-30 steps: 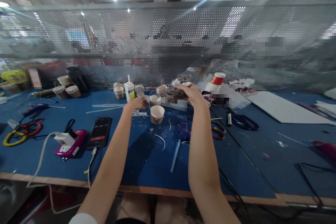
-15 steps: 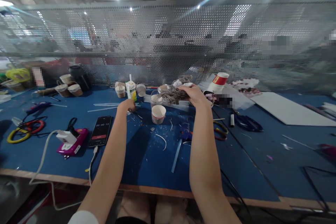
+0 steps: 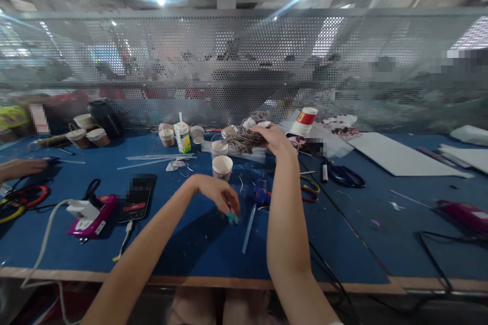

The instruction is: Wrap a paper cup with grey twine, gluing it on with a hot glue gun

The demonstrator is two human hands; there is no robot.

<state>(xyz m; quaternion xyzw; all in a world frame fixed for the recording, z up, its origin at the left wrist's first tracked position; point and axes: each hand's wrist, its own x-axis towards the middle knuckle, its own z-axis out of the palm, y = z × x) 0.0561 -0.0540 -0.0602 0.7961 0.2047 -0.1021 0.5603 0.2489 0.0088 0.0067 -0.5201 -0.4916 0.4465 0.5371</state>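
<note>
Yarn bundle (image 3: pixel 241 140), one, in right hand (image 3: pixel 273 137)

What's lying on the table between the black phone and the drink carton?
In the head view, thin clear strips lie between them, plus a crumpled white scrap near the carton.

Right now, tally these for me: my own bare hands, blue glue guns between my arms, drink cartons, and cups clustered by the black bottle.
Bare hands: 2, left hand and right hand
Blue glue gun: 1
Drink carton: 1
Cups by the black bottle: 3
Total: 7
</note>
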